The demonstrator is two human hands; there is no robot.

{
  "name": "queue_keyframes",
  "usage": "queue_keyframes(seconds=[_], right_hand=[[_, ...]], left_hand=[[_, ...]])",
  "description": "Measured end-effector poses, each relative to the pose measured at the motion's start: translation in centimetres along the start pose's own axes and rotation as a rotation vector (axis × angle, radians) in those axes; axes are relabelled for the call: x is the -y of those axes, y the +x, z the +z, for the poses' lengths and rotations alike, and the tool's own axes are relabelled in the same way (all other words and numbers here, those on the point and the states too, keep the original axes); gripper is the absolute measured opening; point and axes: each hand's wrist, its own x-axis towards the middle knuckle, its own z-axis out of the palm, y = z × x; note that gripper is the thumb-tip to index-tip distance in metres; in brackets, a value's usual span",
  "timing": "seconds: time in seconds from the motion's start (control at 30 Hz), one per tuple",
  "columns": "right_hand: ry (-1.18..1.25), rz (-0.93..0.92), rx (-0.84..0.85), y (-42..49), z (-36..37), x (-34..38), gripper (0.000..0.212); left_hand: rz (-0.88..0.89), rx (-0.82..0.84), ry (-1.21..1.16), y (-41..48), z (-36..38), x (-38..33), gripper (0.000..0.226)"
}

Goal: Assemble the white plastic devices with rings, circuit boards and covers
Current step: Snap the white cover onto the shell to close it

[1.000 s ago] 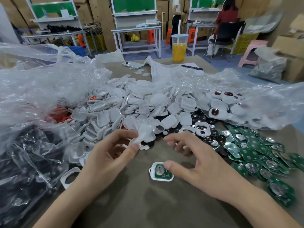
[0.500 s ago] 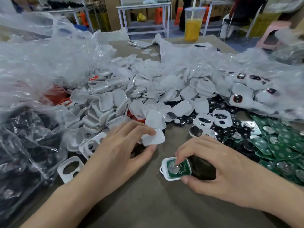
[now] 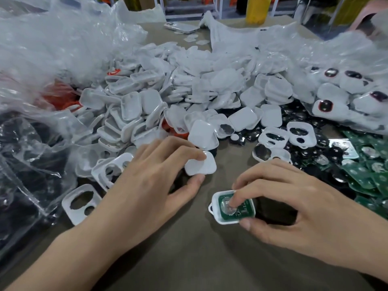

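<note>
A white plastic shell [image 3: 216,208] lies on the brown table with a green circuit board [image 3: 241,211] seated in it. My right hand [image 3: 294,202] grips this shell between thumb and fingers, one fingertip pressing the board's round metal cell. My left hand [image 3: 151,183] pinches a plain white cover [image 3: 201,165] between thumb and fingers, just left of and beyond the shell. Behind both hands spreads a big heap of white covers [image 3: 189,91]. Loose green boards [image 3: 369,175] lie at the right, with dark round rings [image 3: 298,116] beside them.
White frames with two holes [image 3: 80,203] lie at the left by a clear bag of dark parts [image 3: 25,164]. Crumpled plastic bags [image 3: 63,38] ring the heap; the right one [image 3: 344,89] holds finished units. A phone [image 3: 180,27] and a yellow drink cup [image 3: 257,9] stand far back.
My right hand came onto the shell and now grips it, pressing the board. My left hand carried the white cover forward and rightward. The view has tilted down and closer.
</note>
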Motion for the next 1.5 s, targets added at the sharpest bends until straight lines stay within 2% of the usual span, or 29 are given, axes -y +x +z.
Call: queue_keyframes(seconds=[0.2, 0.3, 0.43, 0.63, 0.87, 1.07, 1.5], right_hand=[[0.002, 0.009, -0.012, -0.1, 0.0, 0.2, 0.021], [0.062, 0.058, -0.014, -0.3, -0.2, 0.2, 0.031], [0.09, 0.108, -0.023, -0.5, -0.3, 0.3, 0.046], [0.074, 0.077, -0.026, -0.3, -0.2, 0.1, 0.051], [0.125, 0.116, -0.116, -0.4, 1.4, -0.5, 0.056], [0.103, 0.1, -0.031, -0.4, 0.1, 0.0, 0.054], [0.106, 0.092, -0.009, -0.4, -0.1, 0.2, 0.053]], left_hand=[[0.014, -0.006, 0.037, -0.2, 0.3, 0.2, 0.03], [0.024, -0.042, 0.029, -0.3, 0.4, 0.1, 0.031], [0.113, -0.069, -0.111, -0.5, 0.3, -0.3, 0.025], [0.158, 0.062, -0.29, -0.5, 0.7, -1.0, 0.018], [0.204, 0.106, -0.225, -0.4, 0.8, -1.0, 0.022], [0.199, 0.09, -0.211, -0.3, 1.0, -1.2, 0.019], [0.193, 0.106, -0.183, -0.3, 1.0, -1.3, 0.018]])
